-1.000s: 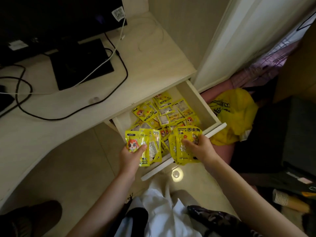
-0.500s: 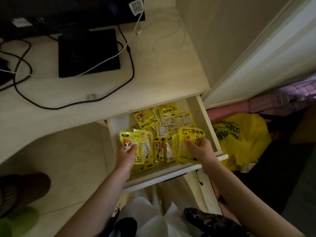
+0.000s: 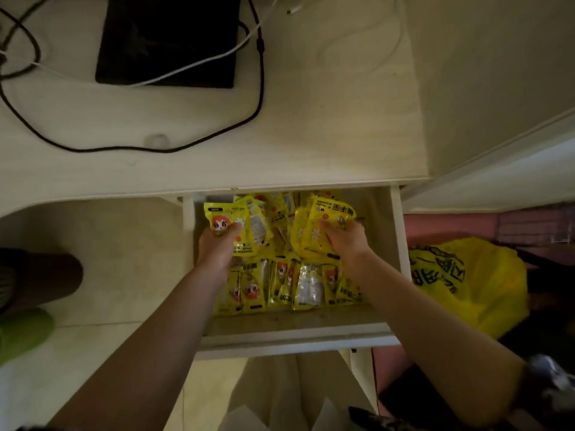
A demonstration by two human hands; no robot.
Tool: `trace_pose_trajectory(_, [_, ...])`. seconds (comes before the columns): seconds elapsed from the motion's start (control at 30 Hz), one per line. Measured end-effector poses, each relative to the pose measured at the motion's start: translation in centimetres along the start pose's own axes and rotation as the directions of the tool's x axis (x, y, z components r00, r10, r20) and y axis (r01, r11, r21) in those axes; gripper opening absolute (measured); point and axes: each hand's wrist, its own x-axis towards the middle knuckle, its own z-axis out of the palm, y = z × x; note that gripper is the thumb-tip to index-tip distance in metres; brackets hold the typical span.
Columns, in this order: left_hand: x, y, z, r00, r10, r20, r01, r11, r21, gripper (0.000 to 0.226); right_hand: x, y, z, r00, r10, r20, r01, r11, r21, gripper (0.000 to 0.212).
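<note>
An open white drawer under the desk holds several yellow hand-warmer packets with a cartoon face. My left hand grips a small stack of these packets over the drawer's left side. Over the right side, my right hand grips another stack of yellow packets. Both stacks are held inside the drawer, near its back. More packets stand in a row along the front.
The pale desk top carries a black flat device and black and white cables. A yellow plastic bag lies on the floor to the right. Slippers sit at the left. A wall and door frame stand at the right.
Both hands have moved deeper into the drawer with their stacks of packets. The camera has tilted down and closer over the drawer.
</note>
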Motion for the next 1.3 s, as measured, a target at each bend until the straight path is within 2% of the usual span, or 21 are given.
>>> trace_pose_trajectory(0.13, [2.1, 1.3, 1.1, 0.998, -0.062, -0.028, 0.06, 0.996, -0.064, 0.038, 3.0, -2.2, 2.3, 1.0, 0.007, 0.022, -0.005, 0.994, -0.109, 0.035])
trace_pose_trajectory(0.23, [3.8, 1.6, 2.1, 0.999, -0.047, 0.006, 0.047, 0.996, -0.081, 0.033, 5.0, -3.4, 3.6, 0.999, 0.011, 0.044, -0.005, 0.988, -0.152, 0.046])
trace_pose_trajectory(0.27, [4.1, 1.8, 2.3, 0.999, -0.038, 0.016, 0.039, 0.996, -0.077, 0.036, 5.5, -3.6, 3.8, 0.998, 0.028, 0.058, -0.02, 0.992, -0.127, 0.046])
trace_pose_trajectory(0.37, [5.6, 1.6, 2.3, 1.0, 0.001, 0.02, -0.001, 1.0, -0.008, 0.061, 6.4, -3.5, 4.2, 0.999, 0.012, 0.036, -0.008, 0.993, -0.116, 0.021])
trace_pose_trajectory(0.43, [7.1, 0.8, 2.0, 1.0, 0.019, 0.014, -0.02, 0.997, 0.072, 0.074, 6.5, -3.4, 3.8, 0.999, -0.036, -0.002, 0.035, 0.971, -0.235, 0.032])
trace_pose_trajectory(0.57, [4.2, 1.4, 1.7, 0.998, 0.062, -0.003, -0.059, 0.965, 0.257, 0.035, 5.9, -2.9, 2.2, 0.999, -0.045, -0.028, 0.032, 0.932, -0.361, 0.021])
trace_pose_trajectory(0.63, [2.9, 0.8, 1.4, 0.996, 0.092, -0.011, -0.084, 0.944, 0.318, 0.028, 5.4, -2.6, 1.2, 0.999, -0.035, -0.034, 0.018, 0.909, -0.416, 0.014])
trace_pose_trajectory(0.73, [0.6, 0.1, 0.6, 0.988, 0.148, -0.043, -0.122, 0.924, 0.363, 0.028, 3.9, -2.1, -0.5, 0.998, -0.064, -0.025, 0.039, 0.829, -0.559, 0.014])
trace_pose_trajectory(0.8, [-1.2, -0.2, -0.1, 0.982, 0.188, -0.02, -0.16, 0.885, 0.437, 0.029, 2.2, -1.9, -1.7, 0.995, -0.098, -0.005, 0.076, 0.8, -0.596, 0.012])
trace_pose_trajectory(0.97, [-5.7, -1.6, -1.8, 0.956, 0.284, 0.078, -0.279, 0.791, 0.545, 0.039, -2.8, -0.7, -3.3, 0.979, -0.18, 0.099, 0.2, 0.734, -0.649, 0.028])
trace_pose_trajectory(1.0, [-6.7, -2.0, -2.1, 0.949, 0.3, 0.094, -0.3, 0.78, 0.549, 0.038, -3.8, -0.3, -3.5, 0.974, -0.19, 0.123, 0.223, 0.724, -0.653, 0.031])
trace_pose_trajectory(1.1, [-9.8, -2.9, -2.8, 0.935, 0.334, 0.124, -0.347, 0.78, 0.52, 0.035, -6.5, 1.3, -4.1, 0.95, -0.238, 0.204, 0.313, 0.669, -0.674, 0.022])
trace_pose_trajectory(1.17, [-11.7, -3.4, -3.4, 0.925, 0.362, 0.116, -0.371, 0.79, 0.488, 0.034, -8.5, 2.4, -4.6, 0.929, -0.287, 0.234, 0.367, 0.638, -0.677, 0.03])
trace_pose_trajectory(1.3, [-14.9, -4.9, -4.5, 0.862, 0.496, 0.109, -0.471, 0.7, 0.537, 0.033, -11.3, 3.9, -4.5, 0.882, -0.364, 0.299, 0.462, 0.552, -0.694, 0.037])
